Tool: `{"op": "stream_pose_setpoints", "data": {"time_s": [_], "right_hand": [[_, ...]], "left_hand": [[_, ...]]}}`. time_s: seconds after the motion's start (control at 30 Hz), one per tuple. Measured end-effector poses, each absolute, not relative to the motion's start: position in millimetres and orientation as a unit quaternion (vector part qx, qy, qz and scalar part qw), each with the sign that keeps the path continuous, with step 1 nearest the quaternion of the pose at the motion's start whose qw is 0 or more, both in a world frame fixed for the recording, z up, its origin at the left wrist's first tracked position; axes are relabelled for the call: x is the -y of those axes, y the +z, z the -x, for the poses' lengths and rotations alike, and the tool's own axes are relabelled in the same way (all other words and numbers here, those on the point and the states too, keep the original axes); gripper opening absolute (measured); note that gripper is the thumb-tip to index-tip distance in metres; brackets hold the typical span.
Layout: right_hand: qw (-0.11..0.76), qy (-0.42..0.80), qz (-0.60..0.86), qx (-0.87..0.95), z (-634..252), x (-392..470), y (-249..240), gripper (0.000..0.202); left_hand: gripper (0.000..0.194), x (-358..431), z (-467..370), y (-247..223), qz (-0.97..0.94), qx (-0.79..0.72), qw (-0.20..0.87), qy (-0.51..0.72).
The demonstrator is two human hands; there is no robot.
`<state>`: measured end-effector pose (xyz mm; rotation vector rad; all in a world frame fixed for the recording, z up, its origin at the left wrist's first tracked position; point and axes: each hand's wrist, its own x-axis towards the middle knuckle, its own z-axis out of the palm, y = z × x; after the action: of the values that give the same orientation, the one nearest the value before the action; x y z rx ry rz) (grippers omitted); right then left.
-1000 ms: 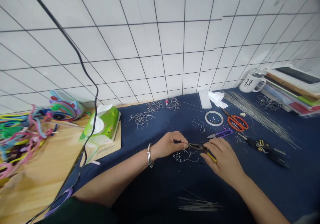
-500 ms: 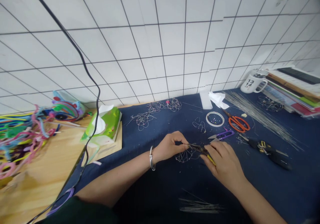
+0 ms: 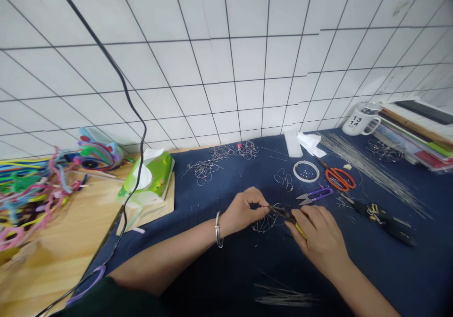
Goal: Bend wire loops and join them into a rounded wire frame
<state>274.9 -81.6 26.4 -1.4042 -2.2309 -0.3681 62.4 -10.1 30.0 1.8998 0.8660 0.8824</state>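
Between thumb and index finger, my left hand (image 3: 247,209) pinches a rounded wire frame (image 3: 264,224) made of thin bent wire. My right hand (image 3: 318,232) is wrapped round pliers with yellow-and-black handles (image 3: 300,228). The pliers' dark jaws meet the wire right beside my left fingertips; whether they are clamped on it is too small to tell. Part of the frame hangs below my left fingers, over the dark blue cloth (image 3: 219,194). Just beyond my right hand lie purple thread snips (image 3: 314,195) and a few bent wire pieces (image 3: 284,179).
Orange-handled scissors (image 3: 340,179), a round bead dish (image 3: 306,171) and black pliers (image 3: 384,220) lie to the right. Long straight wires (image 3: 375,173) and a mug (image 3: 360,120) are behind. Wire tangles (image 3: 203,171), tissues (image 3: 152,178) and a hanging black cable (image 3: 130,102) are leftward. Short wires (image 3: 285,295) lie in front.
The whole view has shifted slightly. Both hands keep the same hold on the wire frame and the pliers, with hardly any movement between them.
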Motion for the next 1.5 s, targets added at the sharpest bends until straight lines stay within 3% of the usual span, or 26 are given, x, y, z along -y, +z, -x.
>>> {"op": "stream_pose_setpoints", "data": {"time_s": [0.4, 0.67, 1.17, 1.5], "right_hand": [[0.223, -0.109, 0.515, 0.821, -276.7, 82.9, 27.3, 0.021], [0.254, -0.16, 0.521, 0.799, -273.1, 86.1, 23.6, 0.025], [0.262, -0.147, 0.551, 0.779, -264.7, 90.1, 25.2, 0.024], [0.264, -0.119, 0.548, 0.785, -261.8, 90.5, 27.9, 0.022]], "left_hand": [[0.007, 11.8, -64.1, 29.9, -0.758, -0.342, 0.425, 0.358], [0.008, 18.7, -67.7, 32.6, -0.763, -0.373, 0.357, 0.39], [0.012, 23.7, -75.5, 33.3, -0.777, -0.411, 0.23, 0.417], [0.012, 23.6, -74.6, 34.8, -0.774, -0.393, 0.26, 0.423]]}}
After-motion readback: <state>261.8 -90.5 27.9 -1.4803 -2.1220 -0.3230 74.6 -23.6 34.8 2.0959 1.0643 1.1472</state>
